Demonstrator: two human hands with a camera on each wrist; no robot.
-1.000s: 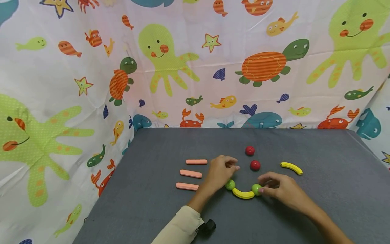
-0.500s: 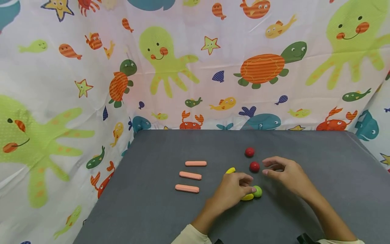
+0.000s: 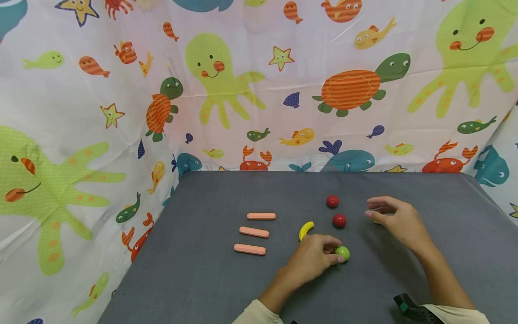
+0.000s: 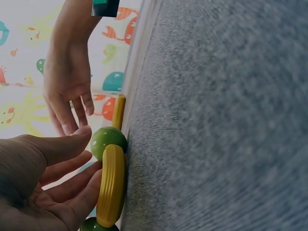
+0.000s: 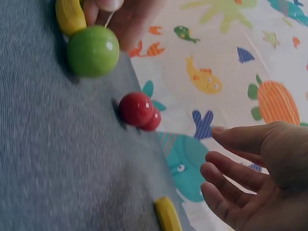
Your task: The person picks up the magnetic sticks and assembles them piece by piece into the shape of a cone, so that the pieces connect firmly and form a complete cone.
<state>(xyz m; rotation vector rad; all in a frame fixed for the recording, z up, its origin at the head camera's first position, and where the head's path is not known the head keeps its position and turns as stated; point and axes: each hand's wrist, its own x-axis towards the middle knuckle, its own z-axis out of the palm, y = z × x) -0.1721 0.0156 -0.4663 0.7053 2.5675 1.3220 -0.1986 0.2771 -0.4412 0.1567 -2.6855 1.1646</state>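
Since half a second ago our right hand [image 3: 398, 220] has drawn away to the right of the red balls, and the yellow banana [image 3: 305, 230] behind our left hand [image 3: 313, 258] now lies in plain sight.

From the head view, our left hand rests on the grey desk [image 3: 202, 270] with its fingers curled over a curved yellow piece, its fingertips touching the green ball [image 3: 343, 253]. Our right hand hovers with relaxed, slightly bent fingers just over another yellow piece, mostly hidden beneath it; it grips nothing we can see. Two red balls [image 3: 339, 220] lie between the hands, toward the back. Three pink sticks [image 3: 253, 231] lie in a column well to the left.

From the left wrist view, our left fingers [image 4: 72, 192] cup the curved yellow piece [image 4: 111, 185], which touches a green ball [image 4: 109, 141] at one end and a second green ball [image 4: 98, 225] at the other.

From the right wrist view, our right hand [image 5: 255, 183] is spread and holds nothing, apart from the yellow piece [image 5: 167, 214] on the desk beside it.
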